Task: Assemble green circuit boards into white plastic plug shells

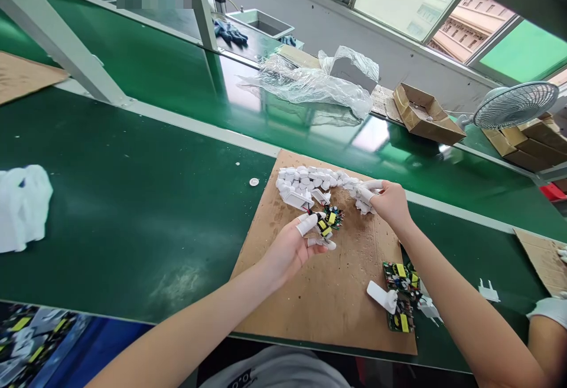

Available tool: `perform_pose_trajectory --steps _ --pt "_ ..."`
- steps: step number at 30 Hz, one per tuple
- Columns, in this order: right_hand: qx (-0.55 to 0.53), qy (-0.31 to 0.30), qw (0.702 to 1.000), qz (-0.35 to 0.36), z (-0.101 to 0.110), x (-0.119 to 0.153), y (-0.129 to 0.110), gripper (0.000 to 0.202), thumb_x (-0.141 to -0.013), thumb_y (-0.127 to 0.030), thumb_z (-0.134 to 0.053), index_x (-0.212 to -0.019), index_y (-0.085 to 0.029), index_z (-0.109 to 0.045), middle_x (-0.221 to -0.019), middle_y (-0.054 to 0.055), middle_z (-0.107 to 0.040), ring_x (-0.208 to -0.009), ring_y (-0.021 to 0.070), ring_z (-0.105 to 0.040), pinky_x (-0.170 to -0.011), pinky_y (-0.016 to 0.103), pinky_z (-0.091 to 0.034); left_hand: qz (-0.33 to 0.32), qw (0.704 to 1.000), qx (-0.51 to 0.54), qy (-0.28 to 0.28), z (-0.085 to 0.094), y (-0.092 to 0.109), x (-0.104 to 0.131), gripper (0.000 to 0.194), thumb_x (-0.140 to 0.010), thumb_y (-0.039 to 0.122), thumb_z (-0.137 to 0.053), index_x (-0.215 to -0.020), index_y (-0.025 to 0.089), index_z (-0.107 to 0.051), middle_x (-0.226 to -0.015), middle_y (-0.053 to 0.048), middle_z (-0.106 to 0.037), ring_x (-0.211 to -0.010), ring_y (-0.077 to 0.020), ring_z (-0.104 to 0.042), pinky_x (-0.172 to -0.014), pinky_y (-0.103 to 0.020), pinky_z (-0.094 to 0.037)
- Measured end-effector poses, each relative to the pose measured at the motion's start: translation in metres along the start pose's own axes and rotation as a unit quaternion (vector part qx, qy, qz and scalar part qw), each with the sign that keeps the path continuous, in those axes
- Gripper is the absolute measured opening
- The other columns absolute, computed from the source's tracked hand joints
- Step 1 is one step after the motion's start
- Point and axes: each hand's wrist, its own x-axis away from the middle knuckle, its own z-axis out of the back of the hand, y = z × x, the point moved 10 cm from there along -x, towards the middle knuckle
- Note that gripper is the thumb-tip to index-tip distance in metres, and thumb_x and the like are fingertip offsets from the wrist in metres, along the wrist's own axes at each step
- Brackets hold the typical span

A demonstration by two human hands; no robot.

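Observation:
Between the fingers and thumb of my left hand (295,249) are small circuit boards (331,219) with yellow-wrapped transformers. Dark and red wires run from the boards towards white plastic housings (299,200) just beyond. My right hand (392,205) reaches to the right end of a pile of small white plastic pieces (312,176), its thumb and forefinger closed at the pile. Whatever they pinch is too small to make out. White finger cots cover fingertips on both hands. Under all this lies a brown cardboard sheet (283,305).
More circuit boards (401,322) and a white plastic part (378,297) lie by my right forearm. Farther right is a white plug piece (488,290). A fan (516,104), an open carton (427,113) and plastic wrap (319,90) stand behind. Another person's arm (549,335) shows at right.

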Motion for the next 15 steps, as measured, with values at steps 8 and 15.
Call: perform_pose_trajectory --steps 8,15 --pt "-0.247 -0.069 0.965 -0.046 0.021 0.032 -0.031 0.044 -0.068 -0.059 -0.088 -0.088 -0.021 -0.078 -0.084 0.008 -0.08 -0.072 0.0207 -0.073 -0.069 0.034 -0.061 -0.024 0.999 0.003 -0.037 -0.002 0.001 0.0 0.025 -0.086 0.028 -0.084 -0.103 0.013 -0.074 -0.086 -0.007 -0.078 -0.07 -0.0187 -0.076 -0.063 -0.026 -0.059" --pt "-0.348 -0.055 0.936 0.013 0.01 0.119 -0.071 0.009 -0.093 -0.026 -0.076 -0.101 -0.028 -0.082 -0.076 0.0 -0.076 -0.055 0.0108 -0.063 -0.047 0.02 -0.05 -0.056 0.993 -0.026 -0.104 -0.009 -0.001 0.003 0.055 -0.056 0.045 -0.104 -0.098 0.019 -0.08 -0.093 -0.006 -0.082 -0.082 -0.0228 -0.078 -0.073 -0.031 -0.061"
